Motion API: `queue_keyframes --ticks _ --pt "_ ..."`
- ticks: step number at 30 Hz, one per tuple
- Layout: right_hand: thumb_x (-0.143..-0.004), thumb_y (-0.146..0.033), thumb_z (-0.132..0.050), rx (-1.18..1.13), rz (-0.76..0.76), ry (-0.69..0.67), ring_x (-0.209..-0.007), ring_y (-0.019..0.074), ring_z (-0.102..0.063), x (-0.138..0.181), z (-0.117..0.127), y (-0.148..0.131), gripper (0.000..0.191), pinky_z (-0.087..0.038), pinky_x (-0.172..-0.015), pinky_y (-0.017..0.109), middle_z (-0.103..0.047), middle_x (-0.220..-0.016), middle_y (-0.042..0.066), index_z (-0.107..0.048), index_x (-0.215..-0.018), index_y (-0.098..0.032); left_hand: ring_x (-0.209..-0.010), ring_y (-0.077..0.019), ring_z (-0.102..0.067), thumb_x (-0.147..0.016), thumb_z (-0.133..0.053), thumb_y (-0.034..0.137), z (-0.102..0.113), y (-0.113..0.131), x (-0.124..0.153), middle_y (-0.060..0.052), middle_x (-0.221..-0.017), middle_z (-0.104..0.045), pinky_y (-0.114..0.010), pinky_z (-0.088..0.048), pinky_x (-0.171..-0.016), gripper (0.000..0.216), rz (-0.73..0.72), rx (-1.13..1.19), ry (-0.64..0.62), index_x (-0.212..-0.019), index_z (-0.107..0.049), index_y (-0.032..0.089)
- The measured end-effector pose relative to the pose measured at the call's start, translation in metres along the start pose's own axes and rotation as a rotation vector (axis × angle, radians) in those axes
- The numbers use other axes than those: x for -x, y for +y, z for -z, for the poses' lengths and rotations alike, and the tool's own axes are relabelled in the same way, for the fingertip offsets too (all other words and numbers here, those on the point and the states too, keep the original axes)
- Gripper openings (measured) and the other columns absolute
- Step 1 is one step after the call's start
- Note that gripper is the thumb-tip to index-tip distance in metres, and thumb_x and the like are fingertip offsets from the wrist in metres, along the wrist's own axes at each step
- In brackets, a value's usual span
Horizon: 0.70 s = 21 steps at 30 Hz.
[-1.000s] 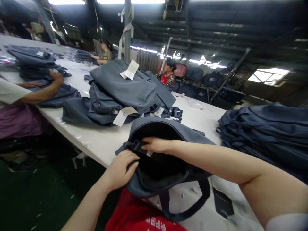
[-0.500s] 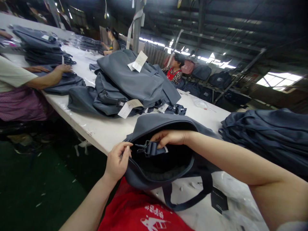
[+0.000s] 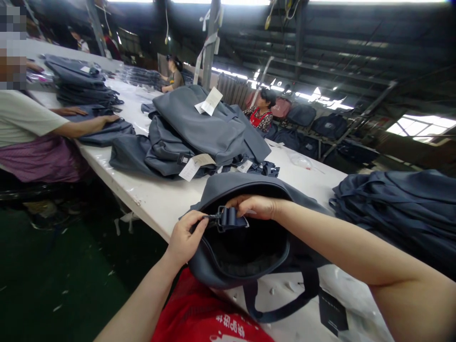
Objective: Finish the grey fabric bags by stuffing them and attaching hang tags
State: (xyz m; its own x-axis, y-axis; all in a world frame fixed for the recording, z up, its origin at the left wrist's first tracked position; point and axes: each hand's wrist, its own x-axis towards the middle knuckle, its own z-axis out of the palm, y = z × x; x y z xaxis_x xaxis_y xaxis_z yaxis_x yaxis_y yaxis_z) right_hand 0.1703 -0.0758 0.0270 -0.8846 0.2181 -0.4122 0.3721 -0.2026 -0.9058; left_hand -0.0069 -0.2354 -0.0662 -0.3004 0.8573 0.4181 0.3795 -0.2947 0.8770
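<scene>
A blue-grey bag [image 3: 213,187] lies in front of me with its zipped mouth gaping and its inside dark. My right hand [image 3: 254,207] reaches over the opening, closed on a folded dark webbing strap [image 3: 231,217]. On the strap's left end is a dark metal snap hook [image 3: 215,217]. My left hand [image 3: 188,232] is at the left end of the mouth, thumb and forefinger pinched on the hook's tip. Whether those fingertips also grip the bag's edge is hidden. One carry handle [image 3: 283,311] loops down the near side.
Beyond the bag, tagged blue-grey bags [image 3: 199,126] are heaped on the white table [image 3: 149,192]. More bags [image 3: 399,204] are piled at right. A black tag [image 3: 333,311] lies on clear plastic near me. At left, a co-worker's hands [image 3: 107,121] rest on another bag.
The strap's hook has met my left fingertips; before, a small gap lay between them. The whole view has shifted slightly right and down. The co-worker's near hand has moved along their bag.
</scene>
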Motion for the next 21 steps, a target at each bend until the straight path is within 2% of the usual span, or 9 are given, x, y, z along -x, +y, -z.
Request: queue_keyframes --ticks 4,6,8,11,14,16,19,21 --pt "-0.058 -0.017 -0.061 0.117 -0.011 -0.020 -0.078 0.0135 -0.060 0.000 0.000 -0.002 0.039 -0.045 -0.069 0.020 -0.069 -0.085 0.002 -0.071 -0.096 -0.011 -0.096 -0.0189 -0.062 -0.093 -0.053 0.031 0.000 0.001 -0.002 -0.005 -0.097 -0.068 -0.032 -0.048 -0.091 0.019 -0.055 -0.039 0.010 -0.094 -0.069 0.022" --pt "-0.066 -0.022 -0.063 0.162 0.008 -0.014 -0.095 0.0159 -0.061 0.001 -0.003 -0.004 0.044 -0.046 -0.082 0.023 -0.070 -0.103 0.003 -0.070 -0.109 -0.013 -0.097 -0.0194 -0.063 -0.092 -0.054 0.031 0.001 0.000 -0.002 -0.004 -0.098 -0.070 -0.034 -0.047 -0.093 0.018 -0.050 -0.079 0.010 -0.095 -0.070 0.023" --pt "-0.079 -0.034 -0.064 0.219 0.031 -0.002 -0.115 0.0188 -0.056 0.001 -0.008 -0.007 0.046 -0.040 -0.100 0.028 -0.064 -0.124 0.005 -0.066 -0.121 -0.016 -0.096 -0.0189 -0.064 -0.093 -0.054 0.029 0.004 -0.002 -0.002 -0.002 -0.093 -0.071 -0.035 -0.046 -0.097 0.018 -0.079 -0.117 0.033 -0.099 -0.070 0.024" --pt "-0.086 -0.055 -0.059 0.327 0.033 -0.027 -0.123 0.0213 -0.053 -0.003 -0.017 -0.009 0.052 -0.032 -0.111 0.033 -0.062 -0.128 0.008 -0.068 -0.119 -0.015 -0.094 -0.0170 -0.064 -0.093 -0.053 0.024 0.008 -0.001 -0.002 0.001 -0.091 -0.073 -0.035 -0.044 -0.100 0.020 -0.224 -0.194 0.068 -0.106 -0.068 0.026" --pt "-0.082 -0.060 -0.063 0.304 0.062 -0.075 -0.112 0.0198 -0.060 -0.010 -0.026 -0.006 0.053 -0.039 -0.105 0.032 -0.069 -0.113 0.009 -0.072 -0.106 -0.013 -0.095 -0.0163 -0.063 -0.093 -0.052 0.019 0.010 0.006 -0.003 0.001 -0.100 -0.072 -0.035 -0.042 -0.100 0.023 -0.361 -0.314 0.086 -0.111 -0.065 0.027" --pt "-0.079 -0.058 -0.067 0.248 0.091 -0.064 -0.098 0.0169 -0.065 -0.015 -0.030 -0.003 0.050 -0.045 -0.097 0.029 -0.072 -0.099 0.007 -0.072 -0.099 -0.013 -0.091 -0.0160 -0.063 -0.094 -0.051 0.017 0.010 0.010 -0.003 0.000 -0.096 -0.072 -0.036 -0.042 -0.099 0.025 -0.389 -0.365 0.082 -0.113 -0.064 0.027" --pt "-0.077 -0.058 -0.069 0.218 0.092 -0.026 -0.077 0.0134 -0.066 -0.020 -0.035 -0.001 0.048 -0.049 -0.082 0.026 -0.071 -0.080 0.004 -0.070 -0.090 -0.012 -0.091 -0.0173 -0.063 -0.094 -0.051 0.020 0.013 0.009 -0.001 -0.001 -0.096 -0.071 -0.035 -0.045 -0.095 0.022 -0.356 -0.378 0.096 -0.110 -0.065 0.025" --pt "-0.077 -0.058 -0.069 0.228 0.072 -0.018 -0.070 0.0125 -0.064 -0.021 -0.037 -0.004 0.046 -0.050 -0.076 0.025 -0.069 -0.075 0.003 -0.068 -0.086 -0.012 -0.098 -0.0191 -0.062 -0.093 -0.051 0.023 0.018 -0.001 0.001 -0.004 -0.104 -0.068 -0.035 -0.046 -0.093 0.023 -0.252 -0.362 0.129 -0.112 -0.064 0.024"
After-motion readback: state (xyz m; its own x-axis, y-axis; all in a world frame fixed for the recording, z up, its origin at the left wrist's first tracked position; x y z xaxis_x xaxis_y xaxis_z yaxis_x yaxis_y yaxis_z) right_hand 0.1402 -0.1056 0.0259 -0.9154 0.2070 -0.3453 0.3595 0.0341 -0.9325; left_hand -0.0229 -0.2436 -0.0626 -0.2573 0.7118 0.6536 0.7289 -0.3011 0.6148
